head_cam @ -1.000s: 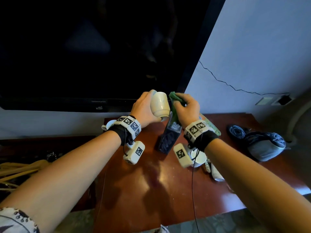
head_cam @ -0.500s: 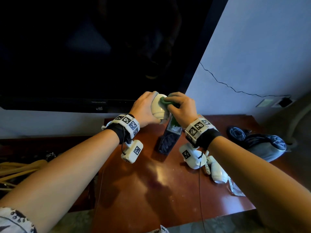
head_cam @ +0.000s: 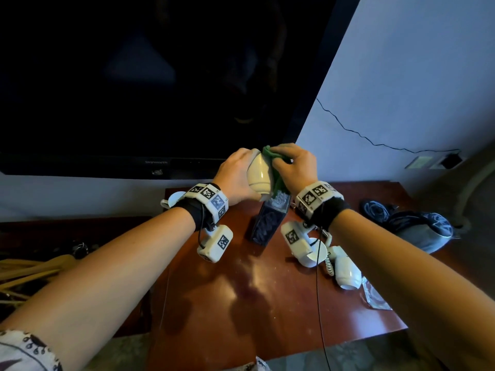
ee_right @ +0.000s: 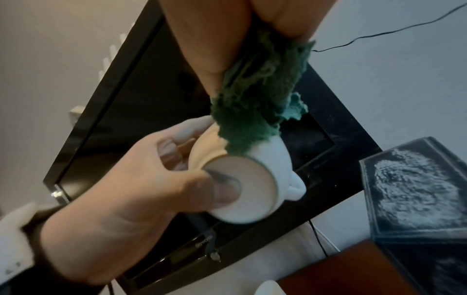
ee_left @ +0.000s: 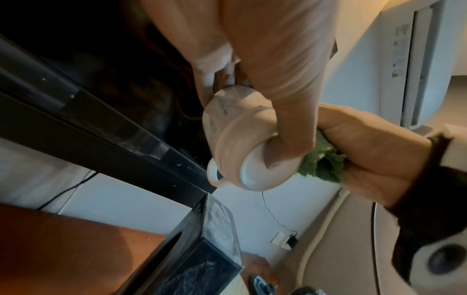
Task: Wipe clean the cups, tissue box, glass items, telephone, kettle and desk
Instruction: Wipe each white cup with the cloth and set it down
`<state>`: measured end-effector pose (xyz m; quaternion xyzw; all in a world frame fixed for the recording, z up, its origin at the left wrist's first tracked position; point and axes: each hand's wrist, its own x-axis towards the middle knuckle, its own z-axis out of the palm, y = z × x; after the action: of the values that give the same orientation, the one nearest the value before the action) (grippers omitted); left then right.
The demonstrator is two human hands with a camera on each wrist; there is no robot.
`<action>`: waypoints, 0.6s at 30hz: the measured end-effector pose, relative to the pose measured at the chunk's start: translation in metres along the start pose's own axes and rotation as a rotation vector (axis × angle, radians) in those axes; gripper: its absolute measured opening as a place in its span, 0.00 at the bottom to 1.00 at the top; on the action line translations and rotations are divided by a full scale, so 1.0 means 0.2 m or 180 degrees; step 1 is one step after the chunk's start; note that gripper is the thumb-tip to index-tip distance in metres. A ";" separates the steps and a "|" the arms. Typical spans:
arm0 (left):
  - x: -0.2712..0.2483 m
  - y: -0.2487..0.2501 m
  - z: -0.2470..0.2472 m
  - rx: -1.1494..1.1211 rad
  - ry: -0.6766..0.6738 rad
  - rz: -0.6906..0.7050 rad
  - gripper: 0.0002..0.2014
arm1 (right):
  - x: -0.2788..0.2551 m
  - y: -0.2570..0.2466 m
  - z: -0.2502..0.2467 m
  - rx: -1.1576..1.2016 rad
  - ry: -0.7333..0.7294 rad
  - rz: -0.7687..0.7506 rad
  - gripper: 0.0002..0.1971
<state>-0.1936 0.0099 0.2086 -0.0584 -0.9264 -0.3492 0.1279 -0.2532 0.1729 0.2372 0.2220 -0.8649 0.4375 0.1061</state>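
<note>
My left hand (head_cam: 238,175) grips a cream ceramic cup (head_cam: 259,173) held in the air above the brown desk (head_cam: 241,303), thumb pressed on its base (ee_right: 242,191). My right hand (head_cam: 293,163) holds a green cloth (head_cam: 270,156) bunched against the cup's side (ee_right: 242,127). The cup's handle (ee_left: 214,175) points away from the cloth. Below the hands stands a dark tissue box (head_cam: 267,220). A white telephone handset (head_cam: 345,269) with a coiled cord lies to the right on the desk.
A large black TV (head_cam: 150,84) hangs just behind the hands. Another white cup (head_cam: 174,199) sits at the desk's back left, one more (head_cam: 313,253) under my right wrist. A glass item (head_cam: 375,293) lies at the desk's right edge, dark shoes (head_cam: 412,223) beyond.
My right hand moved in with the cloth from beside the cup onto it. The cup has turned in my left hand, its base now tipped downward.
</note>
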 end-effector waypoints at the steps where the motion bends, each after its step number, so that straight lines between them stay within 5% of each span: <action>1: 0.00 0.01 0.00 -0.0041 0.0034 -0.0020 0.54 | 0.00 -0.01 0.00 0.0009 0.0003 -0.0023 0.13; 6: 0.01 0.00 -0.04 -0.0200 0.0279 -0.0129 0.49 | -0.16 -0.05 -0.01 0.0138 -0.0207 -0.0484 0.12; 12: -0.01 0.03 -0.05 -0.0252 0.0382 -0.0021 0.52 | -0.05 0.13 0.04 0.0766 -0.0036 0.1476 0.14; 18: 0.03 0.09 -0.08 -0.0164 0.0026 0.0232 0.53 | -0.03 0.27 0.10 0.1199 -0.0417 0.2122 0.14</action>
<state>-0.1929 0.0124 0.2333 -0.0939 -0.9139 -0.3683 0.1428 -0.2734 0.1866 0.1849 -0.0282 -0.7990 0.5841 -0.1399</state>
